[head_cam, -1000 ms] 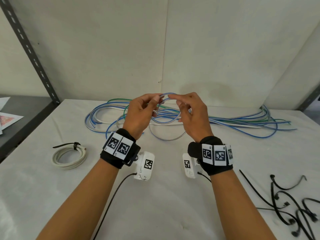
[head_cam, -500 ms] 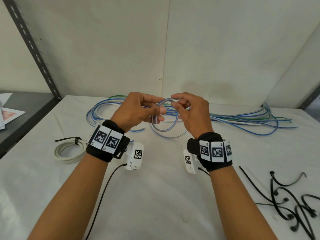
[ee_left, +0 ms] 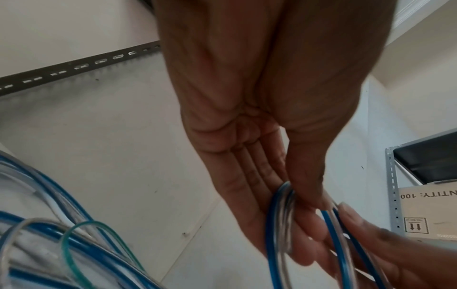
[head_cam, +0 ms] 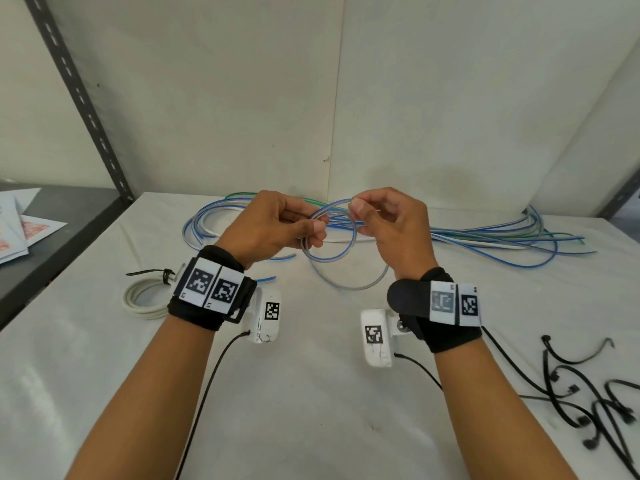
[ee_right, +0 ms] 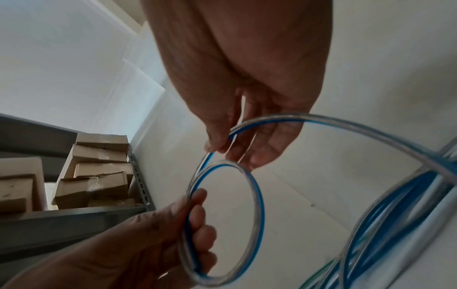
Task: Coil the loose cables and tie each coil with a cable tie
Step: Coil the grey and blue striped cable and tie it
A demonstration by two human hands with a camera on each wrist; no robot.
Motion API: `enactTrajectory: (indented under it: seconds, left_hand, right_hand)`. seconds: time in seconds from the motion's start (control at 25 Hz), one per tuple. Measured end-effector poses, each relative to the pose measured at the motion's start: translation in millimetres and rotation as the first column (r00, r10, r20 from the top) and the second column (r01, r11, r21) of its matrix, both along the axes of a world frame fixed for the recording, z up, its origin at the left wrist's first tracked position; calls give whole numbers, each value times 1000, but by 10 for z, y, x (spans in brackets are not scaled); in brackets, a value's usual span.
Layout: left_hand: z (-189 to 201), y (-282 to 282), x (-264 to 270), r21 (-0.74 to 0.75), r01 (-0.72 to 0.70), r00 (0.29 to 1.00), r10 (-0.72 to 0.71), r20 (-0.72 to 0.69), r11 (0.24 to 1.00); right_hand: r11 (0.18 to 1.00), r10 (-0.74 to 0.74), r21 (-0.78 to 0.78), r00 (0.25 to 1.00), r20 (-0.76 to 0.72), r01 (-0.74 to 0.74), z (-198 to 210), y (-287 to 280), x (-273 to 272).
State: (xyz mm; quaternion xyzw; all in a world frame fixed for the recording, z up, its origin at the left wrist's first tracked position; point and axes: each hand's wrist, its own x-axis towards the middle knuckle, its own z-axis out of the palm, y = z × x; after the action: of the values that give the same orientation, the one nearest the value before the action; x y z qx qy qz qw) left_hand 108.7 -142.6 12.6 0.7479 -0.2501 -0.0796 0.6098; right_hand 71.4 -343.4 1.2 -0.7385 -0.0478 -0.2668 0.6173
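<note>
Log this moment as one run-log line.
step: coiling | left hand: holds cable loop | right hand: pinches cable | tied coil: one | ties: untouched

Clear cable with blue stripe (head_cam: pixel 329 237): I log two small loops raised above the white table (head_cam: pixel 311 393), with a larger slack loop drooping to the surface below them; my left hand (head_cam: pixel 273 230) pinches the loops on one side, my right hand (head_cam: pixel 391 223) pinches the strand at the top. Loose cables (head_cam: pixel 485 237): blue-striped, green-striped and white, sprawled in long overlapping runs along the table's far edge, uncoiled. White coil (head_cam: pixel 142 299): flat on the table at the left, already bound with a black tie. Black cable ties (head_cam: pixel 588 403): an unused scatter at the right, near edge.
</note>
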Motion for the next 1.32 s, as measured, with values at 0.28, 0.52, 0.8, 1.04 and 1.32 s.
enactTrajectory:
  seconds: [0.28, 0.52, 0.8, 1.04, 1.32]
  left_hand:
    - [38, 29, 14, -64, -18, 1000, 19, 19, 998]
    - [14, -4, 53, -126, -73, 997, 76, 14, 989]
    - [39, 131, 104, -175, -166, 984, 174, 26, 970]
    - [46, 123, 110, -264, -219, 975, 221, -23, 939]
    - [48, -39, 3, -273, -153, 988, 138, -73, 950]
  right_hand:
    - [912, -212, 376, 973, 88, 165, 56, 75, 19]
    - [883, -304, 406, 946, 115, 235, -47, 30, 91]
    - [912, -299, 313, 952, 62, 266, -26, -99, 110]
    - [960, 58, -253, 971, -234, -119, 15, -212, 60]
    - [983, -56, -164, 988, 147, 80, -39, 112, 56]
